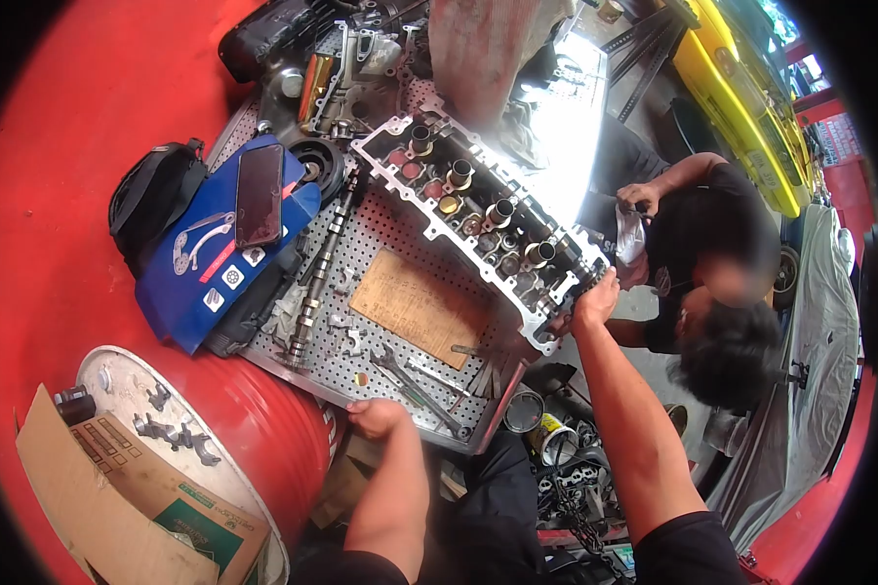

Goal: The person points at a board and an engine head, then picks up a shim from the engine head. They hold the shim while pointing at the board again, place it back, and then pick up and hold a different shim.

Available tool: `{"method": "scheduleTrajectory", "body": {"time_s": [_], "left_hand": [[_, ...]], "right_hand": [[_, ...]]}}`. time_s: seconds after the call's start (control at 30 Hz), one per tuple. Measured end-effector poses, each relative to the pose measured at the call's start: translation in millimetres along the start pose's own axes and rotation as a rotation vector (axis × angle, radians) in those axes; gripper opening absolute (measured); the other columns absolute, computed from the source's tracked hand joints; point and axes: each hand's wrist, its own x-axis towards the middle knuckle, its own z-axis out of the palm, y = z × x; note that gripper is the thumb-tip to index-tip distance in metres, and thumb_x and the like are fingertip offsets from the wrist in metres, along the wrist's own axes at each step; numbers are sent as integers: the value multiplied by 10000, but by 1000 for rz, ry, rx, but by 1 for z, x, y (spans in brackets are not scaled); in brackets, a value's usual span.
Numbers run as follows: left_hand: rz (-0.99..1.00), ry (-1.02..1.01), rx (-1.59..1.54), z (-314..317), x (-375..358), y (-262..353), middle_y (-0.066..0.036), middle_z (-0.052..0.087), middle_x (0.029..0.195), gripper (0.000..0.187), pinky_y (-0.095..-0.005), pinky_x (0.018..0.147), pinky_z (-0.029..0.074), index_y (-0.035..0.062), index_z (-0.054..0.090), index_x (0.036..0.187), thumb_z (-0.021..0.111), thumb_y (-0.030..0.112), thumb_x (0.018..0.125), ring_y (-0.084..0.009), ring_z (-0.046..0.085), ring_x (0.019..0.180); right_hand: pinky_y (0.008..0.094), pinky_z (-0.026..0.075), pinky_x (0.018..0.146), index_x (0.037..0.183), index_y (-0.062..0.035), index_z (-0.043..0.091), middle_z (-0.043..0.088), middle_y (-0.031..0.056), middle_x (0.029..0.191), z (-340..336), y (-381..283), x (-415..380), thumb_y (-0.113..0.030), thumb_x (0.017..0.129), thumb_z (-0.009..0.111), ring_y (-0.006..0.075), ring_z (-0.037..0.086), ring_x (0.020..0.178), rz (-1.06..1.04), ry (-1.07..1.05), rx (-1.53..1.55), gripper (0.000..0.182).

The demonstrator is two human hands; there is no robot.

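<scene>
A metal cylinder head (pixel 473 219) lies tilted across the upper part of a perforated metal tray (pixel 351 229). My right hand (pixel 596 300) holds its lower right end, the fingers wrapped round the edge. My left hand (pixel 376 417) is closed at the tray's front rim, its fingertips curled; whether it grips the rim is hard to tell. On the tray lie a camshaft (pixel 314 283), a brown cardboard piece (pixel 410 304) and wrenches (pixel 415 390) near the front edge.
A phone (pixel 259 195) rests on a blue box (pixel 190 258) at the left. Below are a red drum (pixel 263 419) and an open carton (pixel 137 507). At the right a person (pixel 717 234) in dark clothes bends over near a bright surface. Buckets (pixel 553 439) stand below the tray.
</scene>
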Motion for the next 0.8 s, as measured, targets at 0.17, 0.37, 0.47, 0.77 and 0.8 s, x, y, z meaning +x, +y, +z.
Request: {"method": "scheduleTrajectory", "body": {"time_s": [0.17, 0.37, 0.47, 0.77, 0.8], "left_hand": [[-6, -24, -2, -5, -3, 4, -335, 632, 867, 550, -587, 745, 482, -66, 606, 968, 289, 383, 1001, -517, 613, 826], [7, -93, -7, -20, -8, 13, -340, 630, 896, 574, -590, 762, 478, -73, 594, 1005, 253, 388, 1008, -526, 604, 849], [8, -93, -5, -20, -7, 11, -336, 632, 880, 573, -587, 748, 485, -67, 589, 1000, 249, 395, 1010, -518, 610, 837], [36, -58, 23, -15, -5, 7, -330, 636, 834, 561, -568, 696, 513, -48, 590, 977, 258, 403, 1013, -500, 628, 803], [32, -58, 24, -12, -4, 5, -329, 637, 835, 561, -566, 698, 515, -48, 591, 981, 259, 403, 1013, -499, 630, 804]], "right_hand": [[418, 438, 876, 1103, 62, 568, 637, 223, 1063, -2, -12, -9, -467, 997, 366, 334, 608, 956, -28, 37, -86, 576], [422, 423, 903, 1114, 62, 562, 629, 237, 1086, -4, -12, -9, -478, 990, 374, 352, 596, 1003, -16, 3, -53, 585], [435, 408, 929, 1120, 50, 564, 619, 250, 1114, -4, -11, -9, -498, 979, 369, 380, 582, 1042, -1, 19, -79, 599], [435, 404, 937, 1136, 48, 551, 619, 256, 1118, 0, -1, -1, -492, 976, 372, 381, 582, 1051, 24, 2, -42, 591], [434, 404, 937, 1136, 49, 550, 619, 256, 1118, 0, -1, -2, -489, 977, 373, 380, 582, 1051, 24, -2, -37, 589]]}}
